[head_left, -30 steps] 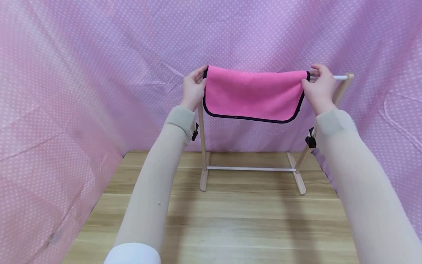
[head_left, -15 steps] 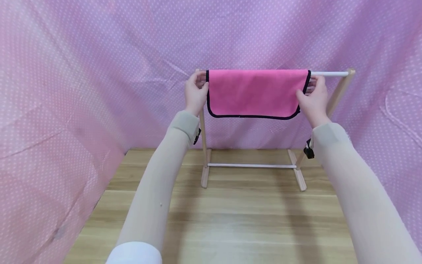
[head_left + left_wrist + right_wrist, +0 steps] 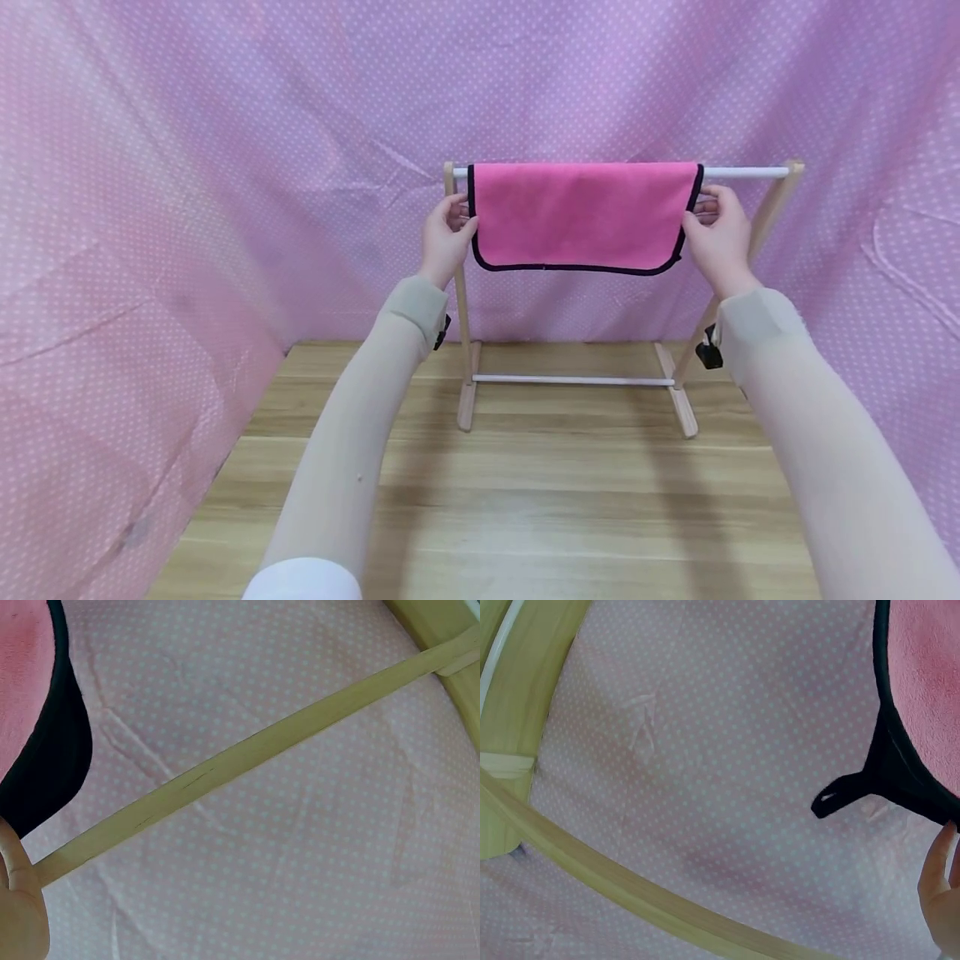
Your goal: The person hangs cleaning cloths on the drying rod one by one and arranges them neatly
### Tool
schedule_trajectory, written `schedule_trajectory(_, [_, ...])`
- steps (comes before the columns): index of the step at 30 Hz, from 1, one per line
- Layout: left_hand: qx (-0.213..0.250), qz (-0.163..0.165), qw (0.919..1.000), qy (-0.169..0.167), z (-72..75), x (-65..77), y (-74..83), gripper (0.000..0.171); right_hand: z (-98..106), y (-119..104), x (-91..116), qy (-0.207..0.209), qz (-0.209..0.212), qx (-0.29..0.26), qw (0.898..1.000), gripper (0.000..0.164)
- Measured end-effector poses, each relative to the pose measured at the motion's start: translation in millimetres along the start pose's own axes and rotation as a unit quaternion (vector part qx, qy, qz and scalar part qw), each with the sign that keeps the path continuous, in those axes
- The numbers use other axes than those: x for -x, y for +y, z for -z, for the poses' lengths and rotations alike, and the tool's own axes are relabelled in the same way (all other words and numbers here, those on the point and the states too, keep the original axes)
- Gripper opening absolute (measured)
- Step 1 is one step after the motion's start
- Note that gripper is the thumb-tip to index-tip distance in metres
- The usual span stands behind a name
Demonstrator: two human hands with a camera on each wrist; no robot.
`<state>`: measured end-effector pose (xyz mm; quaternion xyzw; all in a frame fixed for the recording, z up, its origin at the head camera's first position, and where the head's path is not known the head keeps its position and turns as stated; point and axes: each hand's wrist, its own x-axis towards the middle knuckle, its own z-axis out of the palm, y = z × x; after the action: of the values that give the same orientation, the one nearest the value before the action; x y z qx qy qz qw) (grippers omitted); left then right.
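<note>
A pink towel (image 3: 585,217) with black edging hangs folded over the white top bar (image 3: 746,172) of a small wooden rack. At its left edge, the left hand (image 3: 444,242) pinches the trim, thumb in front and fingers behind. The right hand (image 3: 720,237) holds the opposite edge the same way, a little below the bar. Close up in the left wrist view, the towel (image 3: 22,667) shows a fuzzy pink face above the fingers (image 3: 13,859). A black hanging loop (image 3: 832,799) sticks out from the towel's edge in the right wrist view.
Wooden legs (image 3: 462,308) and feet (image 3: 678,408) carry the rack, joined low down by a white crossbar (image 3: 570,380). It stands on a wood-grain tabletop (image 3: 540,483). Pink dotted fabric (image 3: 300,125) encloses the back and sides.
Both hands have moved down along the towel's side edges, from near the top fold to below the bar. The towel's sagging top now lies straight along the bar, whose left end shows.
</note>
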<state>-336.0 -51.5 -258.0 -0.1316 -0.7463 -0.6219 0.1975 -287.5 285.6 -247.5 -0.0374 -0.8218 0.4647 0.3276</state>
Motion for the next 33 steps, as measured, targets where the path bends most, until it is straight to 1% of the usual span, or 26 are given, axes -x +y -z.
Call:
schedule_trajectory(3, [-0.001, -0.002, 1.0, -0.008, -1.8, -0.8, -0.9, 0.037, 4, -5, -3, -0.011, 0.011, 0.002, 1.0, 0.039])
schedule_trajectory(6, [-0.002, -0.008, 0.9999, -0.01, -2.2, -3.6, 1.7, 0.037, 9, -13, -9, -0.019, 0.01, 0.005, 1.0, 0.039])
schedule_trajectory(11, [0.007, 0.006, 0.9998, -0.018, -2.0, -10.5, 11.2, 0.041, 21, -28, -20, -0.021, 0.002, 0.023, 1.0, 0.039])
schedule_trajectory(14, [0.013, 0.015, 0.9994, -0.027, -2.5, -13.1, 17.7, 0.043, 28, -35, -25, -0.023, -0.009, 0.015, 1.0, 0.039])
schedule_trajectory(18, [0.001, 0.004, 0.9997, -0.023, -4.2, -16.3, 23.3, 0.041, 33, -38, -28, -0.021, -0.018, -0.005, 1.0, 0.04])
schedule_trajectory(21, [-0.002, -0.006, 0.9999, -0.016, -6.6, -18.2, 22.1, 0.04, 34, -34, -27, -0.022, -0.022, -0.007, 0.999, 0.04])
schedule_trajectory(22, [-0.001, -0.004, 0.9999, -0.016, -7.7, -18.0, 20.7, 0.04, 34, -31, -26, -0.022, -0.023, -0.004, 0.999, 0.04])
schedule_trajectory(24, [0.009, 0.003, 0.9998, -0.018, -10.6, -16.8, 16.3, 0.039, 33, -24, -24, -0.022, -0.029, 0.004, 0.999, 0.04])
schedule_trajectory(28, [0.025, 0.033, 0.999, -0.019, -17.0, -10.9, 5.7, 0.03, 31, -7, -19, -0.015, -0.034, 0.016, 0.999, 0.039])
schedule_trajectory(30, [0.028, 0.039, 0.9987, -0.014, -19.5, -8.1, 1.8, 0.027, 29, 0, -17, -0.01, -0.035, 0.008, 0.999, 0.037])
schedule_trajectory(33, [0.03, 0.037, 0.9989, -0.001, -21.5, -6.3, -1.1, 0.025, 26, 6, -15, -0.004, -0.036, -0.008, 0.999, 0.034])
